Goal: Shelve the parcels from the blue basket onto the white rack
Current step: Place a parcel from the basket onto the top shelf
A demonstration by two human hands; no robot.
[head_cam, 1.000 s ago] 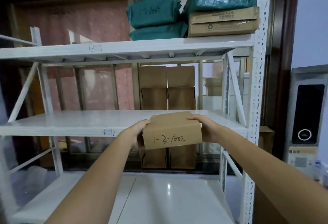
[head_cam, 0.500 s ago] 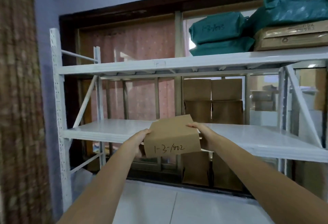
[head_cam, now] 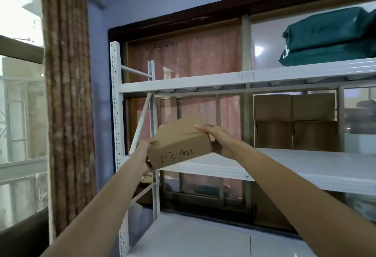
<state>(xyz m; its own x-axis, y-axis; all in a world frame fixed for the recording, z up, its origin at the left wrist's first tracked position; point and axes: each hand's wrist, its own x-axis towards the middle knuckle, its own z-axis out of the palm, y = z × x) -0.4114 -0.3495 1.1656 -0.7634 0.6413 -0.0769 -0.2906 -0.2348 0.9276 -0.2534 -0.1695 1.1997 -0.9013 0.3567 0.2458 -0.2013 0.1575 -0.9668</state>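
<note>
A brown cardboard parcel box [head_cam: 180,145] with "1-3-1002" handwritten in black on its near face is held between both hands, tilted so its left end sits lower than its right. The left hand [head_cam: 144,156] grips the lower left corner, its fingers mostly hidden behind the box, so how far they wrap round the far side cannot be told. The right hand [head_cam: 218,139] holds the right end, with fingers [head_cam: 203,128] laid flat along the top face and the thumb tucked under the edge.

The box hangs in front of the left end of the white metal rack [head_cam: 116,114], at the height of the rack's middle shelf [head_cam: 305,167] and over its front edge; it seems to be just clear of the shelf surface, though the contact is hard to judge. On the rack's upper shelf [head_cam: 203,82], far to the right, lie two dark green plastic mailer bags [head_cam: 329,38], one stacked on the other. Behind the rack, beyond the middle shelf, stand stacked plain brown cartons [head_cam: 295,122]. Left of the rack hangs a brown patterned curtain [head_cam: 65,93] beside a window.
</note>
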